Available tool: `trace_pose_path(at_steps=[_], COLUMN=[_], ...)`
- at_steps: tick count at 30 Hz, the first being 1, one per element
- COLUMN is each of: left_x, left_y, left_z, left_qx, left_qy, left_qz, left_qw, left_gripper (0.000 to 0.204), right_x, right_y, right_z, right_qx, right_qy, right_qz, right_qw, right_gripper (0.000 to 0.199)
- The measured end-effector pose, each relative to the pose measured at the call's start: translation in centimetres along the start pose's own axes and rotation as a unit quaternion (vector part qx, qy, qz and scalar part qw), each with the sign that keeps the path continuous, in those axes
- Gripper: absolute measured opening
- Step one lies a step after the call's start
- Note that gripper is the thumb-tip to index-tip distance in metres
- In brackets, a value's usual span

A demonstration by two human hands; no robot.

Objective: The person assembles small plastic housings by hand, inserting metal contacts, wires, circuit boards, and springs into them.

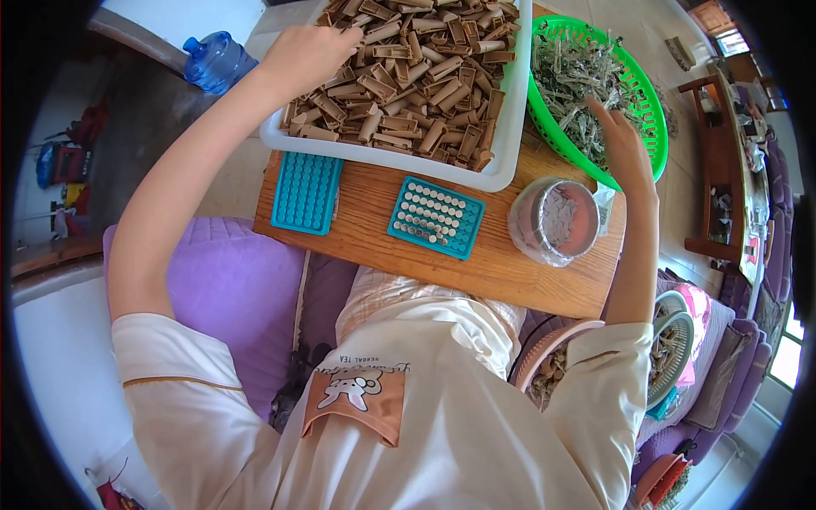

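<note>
A grained wooden bench (pixel 493 255) carries a white bin (pixel 382 158) of curved brown pieces (pixel 425 102) under the left hand (pixel 310 59), a slotted green basket (pixel 557 146) of crinkly strips (pixel 582 72) under the right hand (pixel 625 144). I cannot tell whether either holds anything.

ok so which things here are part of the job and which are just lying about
Likely part of the job:
brown pieces and white bin, at the left hand
shiny strips and green basket, at the right hand
two teal trays and clear tub, on the table

Seemingly just lying about:
blue water bottle
purple cushion
</note>
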State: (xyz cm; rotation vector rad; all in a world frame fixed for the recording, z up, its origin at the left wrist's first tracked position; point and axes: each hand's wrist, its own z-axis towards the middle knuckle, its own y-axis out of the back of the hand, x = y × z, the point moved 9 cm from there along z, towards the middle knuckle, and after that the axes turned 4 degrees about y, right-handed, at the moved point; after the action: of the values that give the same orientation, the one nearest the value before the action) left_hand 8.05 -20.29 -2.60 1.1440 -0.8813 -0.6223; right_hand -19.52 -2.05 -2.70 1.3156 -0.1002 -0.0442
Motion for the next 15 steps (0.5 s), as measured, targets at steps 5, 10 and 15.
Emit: trace_pose_path(at_steps=[5,10,15], left_x=[0.1,-8.3,-12.0], left_y=[0.0,2.8,4.4], left_z=[-3.3,-8.3,-10.4], left_qx=[0.165,0.307,0.321], left_qy=[0.198,0.194,0.149], left_qz=[-0.410,-0.740,-0.900], left_qw=[0.875,0.566,0.255], left_gripper=[0.012,0.014,0.023], right_x=[-1.6,-6.9,-1.7], right_y=[0.2,10.3,13.0], right_z=[1.5,1.4,1.4], right_qx=[0.025,-0.240,-0.326], right_qy=[0.024,-0.102,-0.048], right_qz=[0.069,0.105,0.475], right_qw=[0.997,0.960,0.816], right_gripper=[0.029,0.028,0.033])
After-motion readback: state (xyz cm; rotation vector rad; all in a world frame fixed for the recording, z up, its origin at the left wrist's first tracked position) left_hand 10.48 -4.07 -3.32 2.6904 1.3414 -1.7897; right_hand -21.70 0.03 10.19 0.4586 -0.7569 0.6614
